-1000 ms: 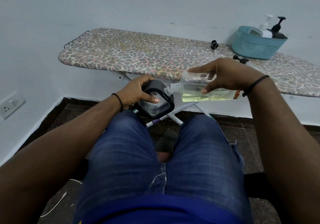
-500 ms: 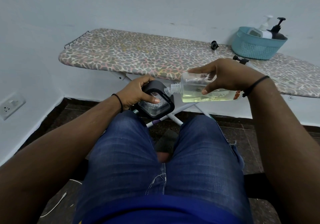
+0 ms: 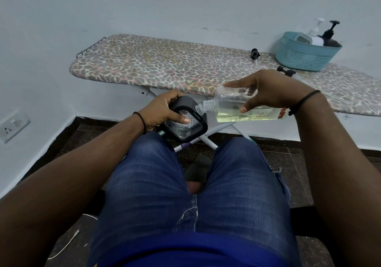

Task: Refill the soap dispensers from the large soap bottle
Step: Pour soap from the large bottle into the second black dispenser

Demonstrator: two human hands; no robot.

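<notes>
Pale walls back a leopard-print ironing board carrying a teal basket at its far right end. Over the seated person's denim knees, the left hand wraps a black-framed soap dispenser, thumb across its clear textured face. The right hand, wrist raised, grips the large soap bottle on its side (yellowish liquid pooled along the lower wall), with its uncapped neck just at the dispenser's top edge.
</notes>
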